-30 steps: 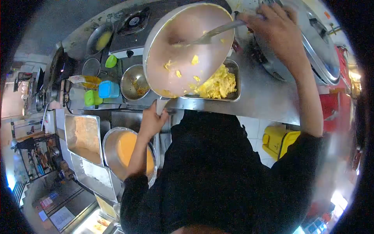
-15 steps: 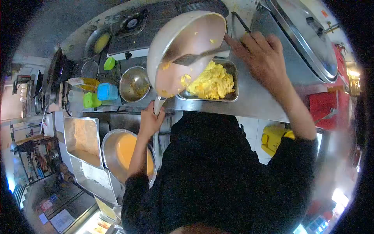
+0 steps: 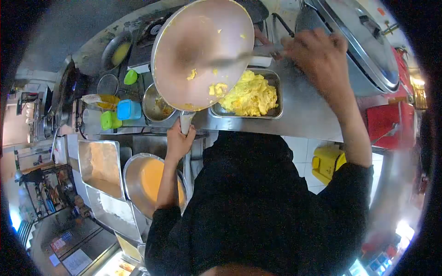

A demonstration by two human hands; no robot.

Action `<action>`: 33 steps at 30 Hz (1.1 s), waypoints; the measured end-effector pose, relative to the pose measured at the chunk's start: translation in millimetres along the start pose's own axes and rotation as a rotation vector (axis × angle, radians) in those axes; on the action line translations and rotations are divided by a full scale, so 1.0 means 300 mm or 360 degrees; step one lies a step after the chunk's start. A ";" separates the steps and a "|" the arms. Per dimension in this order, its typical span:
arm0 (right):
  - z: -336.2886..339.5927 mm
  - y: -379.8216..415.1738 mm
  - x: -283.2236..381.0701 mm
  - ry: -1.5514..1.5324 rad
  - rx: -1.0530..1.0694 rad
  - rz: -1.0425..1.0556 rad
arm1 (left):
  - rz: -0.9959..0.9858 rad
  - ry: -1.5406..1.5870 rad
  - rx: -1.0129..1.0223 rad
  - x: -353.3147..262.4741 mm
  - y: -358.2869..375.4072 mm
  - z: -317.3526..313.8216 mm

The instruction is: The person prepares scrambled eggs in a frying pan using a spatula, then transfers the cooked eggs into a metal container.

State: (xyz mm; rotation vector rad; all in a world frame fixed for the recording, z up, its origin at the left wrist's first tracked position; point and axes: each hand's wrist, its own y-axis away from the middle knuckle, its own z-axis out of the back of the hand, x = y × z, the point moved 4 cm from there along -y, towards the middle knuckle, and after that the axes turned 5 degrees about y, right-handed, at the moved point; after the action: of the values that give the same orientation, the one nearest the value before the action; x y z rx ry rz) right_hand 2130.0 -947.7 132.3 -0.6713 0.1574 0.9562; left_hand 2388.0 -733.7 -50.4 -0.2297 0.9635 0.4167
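Note:
My left hand is wrapped round the pale handle of a large frying pan. The pan is tilted, its inside facing me, with several bits of egg stuck to it. My right hand, blurred by motion, grips a spatula whose smeared blade lies across the pan's inside. Just right of the pan's lower rim, a heap of scrambled egg fills much of a metal tray on the steel counter. A steel bowl stands left of the pan, partly covered by it.
Blue and green tubs stand at the counter's left. Below them are a bowl of orange liquid and a deep pan of crumbs. A lidded steel pot rises at right; a small dark pan sits far left.
The pan has moved up and left and turned so more of its inside faces me. My right hand and the spatula have shifted slightly. The egg heap looks much the same.

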 end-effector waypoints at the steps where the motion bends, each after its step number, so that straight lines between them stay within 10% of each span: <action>1: -0.010 -0.014 0.005 -0.0008 0.0002 -0.0004 | -0.0032 0.0048 0.0014 0.006 0.002 -0.004; 10: -0.031 -0.041 0.046 0.0028 -0.0160 0.0327 | -0.0093 -0.0005 -0.0056 -0.019 -0.014 0.009; 15: 0.039 0.000 -0.060 -0.0112 0.0316 -0.0345 | -0.0085 -0.0125 -0.0132 -0.018 -0.002 0.008; 25: -0.074 0.263 0.311 -0.0661 0.1248 -0.0599 | -0.0117 -0.0052 -0.0197 -0.026 -0.042 0.011; 33: 0.006 0.339 0.181 -0.0979 0.0790 -0.1059 | -0.0049 0.0008 -0.0045 -0.001 -0.049 -0.044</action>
State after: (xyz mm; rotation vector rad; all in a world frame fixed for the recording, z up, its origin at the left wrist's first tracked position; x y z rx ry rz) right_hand 2080.4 -868.7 64.8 0.0628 -0.3512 0.4113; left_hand 2384.4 -751.7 -57.4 -0.2711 0.9585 0.4019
